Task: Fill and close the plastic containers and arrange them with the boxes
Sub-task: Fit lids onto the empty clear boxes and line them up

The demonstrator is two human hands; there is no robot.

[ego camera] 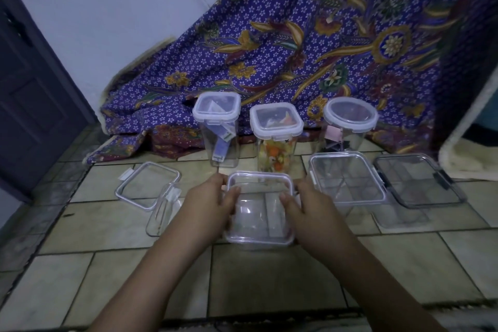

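Note:
A clear square container (pixel 259 213) with its lid on sits on the tiled floor in front of me. My left hand (pixel 208 203) grips its left side and my right hand (pixel 305 206) grips its right side, thumbs on the lid. Behind it stand three tall lidded jars: a left jar (pixel 217 129) holding paper slips, a middle jar (pixel 276 140) with colourful bits, and a round-lidded right jar (pixel 349 127). A lidded flat box (pixel 347 179) lies to the right, with a dark-clipped box (pixel 420 180) beyond it.
A loose lid (pixel 148 183) and an open clear container (pixel 164 209) lying tipped are at my left. A purple patterned cloth (pixel 296 35) drapes behind the jars. A dark door (pixel 29 83) stands at the far left.

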